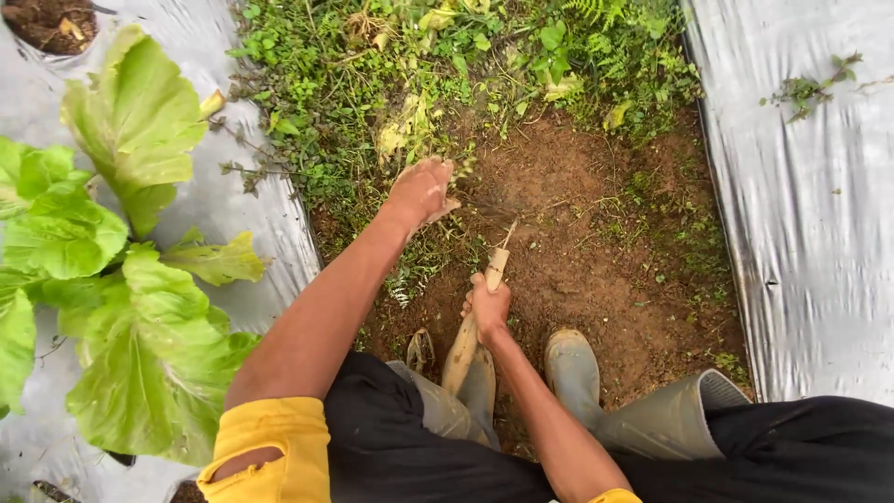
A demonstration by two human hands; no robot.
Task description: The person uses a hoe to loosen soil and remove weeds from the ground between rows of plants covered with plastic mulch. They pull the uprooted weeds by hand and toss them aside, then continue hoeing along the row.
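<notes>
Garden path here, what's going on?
A person crouches on a dirt path between plastic-covered beds. The right hand grips a wooden-handled tool, its tip at the soil. The left hand reaches into the weeds ahead. Rubber boots stand on the dirt; a leafy plant grows at left.

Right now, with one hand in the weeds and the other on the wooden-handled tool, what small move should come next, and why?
Probably draw the wooden-handled tool a little further forward, toward the weeds. The right hand grips its handle with the tip at the bare soil, while the left hand reaches into the green edge, where uncleared growth begins.
</notes>
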